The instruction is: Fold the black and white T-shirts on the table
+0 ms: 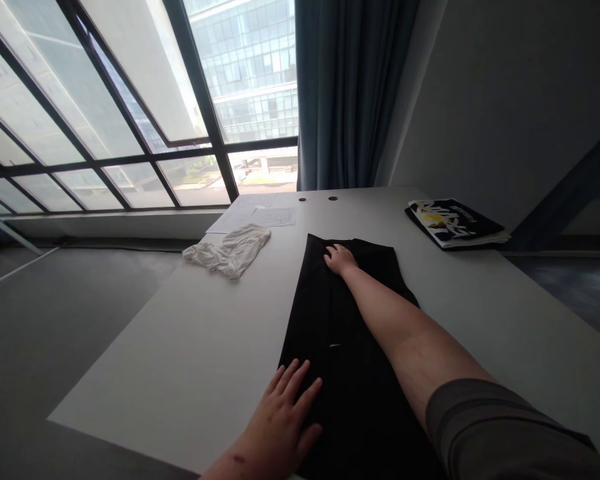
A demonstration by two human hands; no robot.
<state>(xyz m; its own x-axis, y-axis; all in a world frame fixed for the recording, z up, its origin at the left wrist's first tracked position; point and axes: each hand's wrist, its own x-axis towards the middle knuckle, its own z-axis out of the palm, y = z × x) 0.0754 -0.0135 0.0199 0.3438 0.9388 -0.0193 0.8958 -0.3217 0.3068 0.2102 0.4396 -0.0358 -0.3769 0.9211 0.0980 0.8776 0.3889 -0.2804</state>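
A black garment (350, 387), probably trousers, lies spread lengthwise on the white table (190, 347), its near end running out of the bottom of the view. My right hand (340, 259) rests flat near its far end, arm stretched forward over the cloth. Close to me, my left hand (285, 413) lies with fingers spread over the garment's left edge. A small light mark shows on the cloth between the two hands. Neither hand grips anything that I can see.
A crumpled white cloth (233, 250) lies left of the garment, with paper sheets (267, 217) behind it. At the back right sits a black printed bag or folder (453, 223). Two round holes mark the table's far end. Beyond stand a blue curtain (350, 93) and windows.
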